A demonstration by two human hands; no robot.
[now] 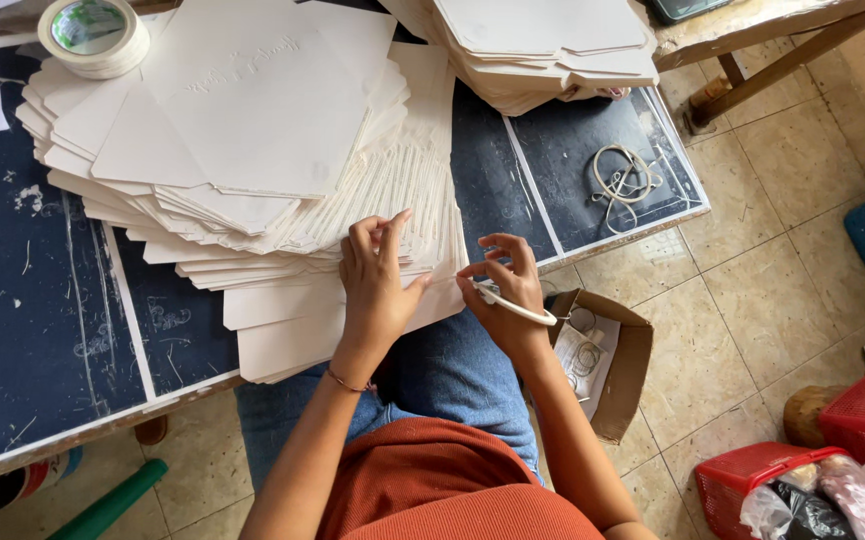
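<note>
A big fanned stack of flat white card cutouts (243, 150) lies on the dark blue table (33, 330). My left hand (378, 285) rests flat on the stack's near corner, fingers spread over the layered edges. My right hand (503, 290) hovers just right of that corner, pinching a thin white cord loop (518, 305) at the edge of the cards. Blue jeans and an orange top show below the hands.
A second stack of white cards (543, 45) sits at the far edge. A tape roll (93, 35) lies top left, a bundle of white cords (623, 180) on the table's right. A cardboard box (603, 370) and red baskets (813, 480) stand on the tiled floor.
</note>
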